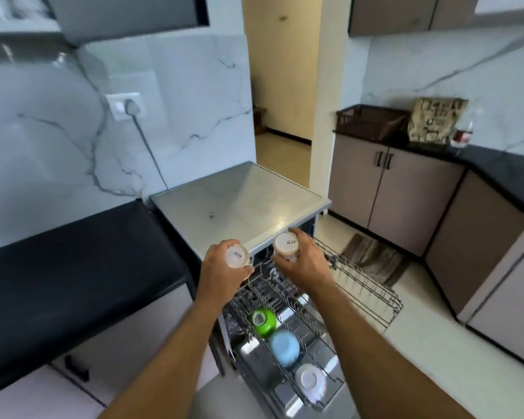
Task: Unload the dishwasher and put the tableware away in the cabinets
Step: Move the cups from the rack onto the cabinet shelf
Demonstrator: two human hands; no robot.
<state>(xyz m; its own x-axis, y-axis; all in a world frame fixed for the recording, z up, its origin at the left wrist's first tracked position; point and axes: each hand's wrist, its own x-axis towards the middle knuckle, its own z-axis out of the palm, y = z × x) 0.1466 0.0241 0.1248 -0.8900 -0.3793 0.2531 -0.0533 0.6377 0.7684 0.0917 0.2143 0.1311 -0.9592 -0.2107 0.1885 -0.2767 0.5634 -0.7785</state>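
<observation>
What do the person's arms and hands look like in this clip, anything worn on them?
Both arms are bare for all of their visible length: no sleeves show in the frame. The left hand and right hand wear no gloves, and no watch, bracelet or ring can be seen on either wrist or on the fingers that show. No markings or coverings appear on the forearms.

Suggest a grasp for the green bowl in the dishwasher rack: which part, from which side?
The green bowl sits upside down in the rack, base ring up, with the blue bowl close on its near side. Probably best from above: span the rounded outer wall with fingers and thumb on the left and right flanks, then lift straight up, clear of the tines.
</observation>
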